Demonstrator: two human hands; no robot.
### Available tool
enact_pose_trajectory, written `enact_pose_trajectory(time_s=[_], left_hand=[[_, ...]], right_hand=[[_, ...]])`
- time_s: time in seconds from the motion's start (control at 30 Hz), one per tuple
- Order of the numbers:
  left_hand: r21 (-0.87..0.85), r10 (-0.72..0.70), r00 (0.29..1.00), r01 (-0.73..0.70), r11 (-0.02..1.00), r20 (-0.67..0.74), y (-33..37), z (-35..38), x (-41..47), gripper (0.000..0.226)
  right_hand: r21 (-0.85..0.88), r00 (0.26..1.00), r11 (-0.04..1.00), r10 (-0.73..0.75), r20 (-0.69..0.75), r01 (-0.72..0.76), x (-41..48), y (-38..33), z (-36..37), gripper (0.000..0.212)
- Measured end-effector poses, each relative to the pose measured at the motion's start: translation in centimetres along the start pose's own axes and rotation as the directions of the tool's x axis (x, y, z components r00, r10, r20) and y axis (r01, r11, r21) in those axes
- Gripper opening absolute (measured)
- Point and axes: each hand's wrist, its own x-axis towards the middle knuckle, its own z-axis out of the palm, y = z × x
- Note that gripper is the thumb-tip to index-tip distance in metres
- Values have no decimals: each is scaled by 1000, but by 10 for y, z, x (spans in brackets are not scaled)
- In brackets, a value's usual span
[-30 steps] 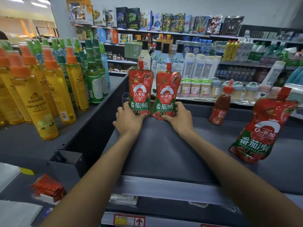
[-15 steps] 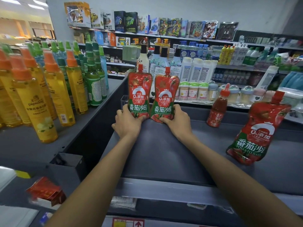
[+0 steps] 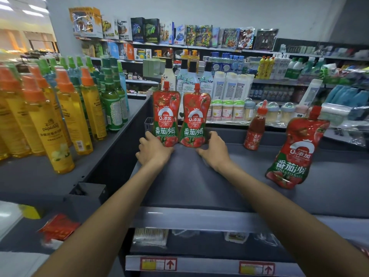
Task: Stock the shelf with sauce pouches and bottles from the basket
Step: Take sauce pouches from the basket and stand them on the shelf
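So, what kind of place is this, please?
Most likely a shop aisle: sauce pouches stand on a grey shelf, price tags sit on the shelf edge below, and rows of bottles and boxed toys fill the shelves around.

Only 2 arms of the person show. The left forearm [image 3: 103, 214] and the right forearm [image 3: 279, 202] are bare along all their visible length, slim and smooth, looming wider toward the lower picture edge. The left hand [image 3: 153, 152] and the right hand [image 3: 215, 152] are bare too, showing only backs and knuckles; the nails are too small to make out.
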Motion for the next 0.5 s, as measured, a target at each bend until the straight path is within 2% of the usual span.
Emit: enact_pose_trajectory(time_s=[0.13,0.23,0.3,0.37,0.5], left_hand=[[93,27,997,-34,995,72,-1,-14,-25,89],[150,139,985,-153,977,100,-4,-15,-50,75],[58,251,963,-257,965,99,0,-11,-70,59],[-122,366,925,-353,928,102,13,-4,-93,44],[-410,518,835,-414,813,185,61,18,-141,30]], right_hand=[[-130,995,991,5,104,8,-22,-6,-20,62],[-105,986,991,-61,152,78,-51,-7,-48,62],[-14,982,993,-115,150,119,-76,-2,-69,61],[77,980,983,-173,103,165,-102,8,-90,54],[174,963,948,-268,-17,267,-145,39,-134,42]])
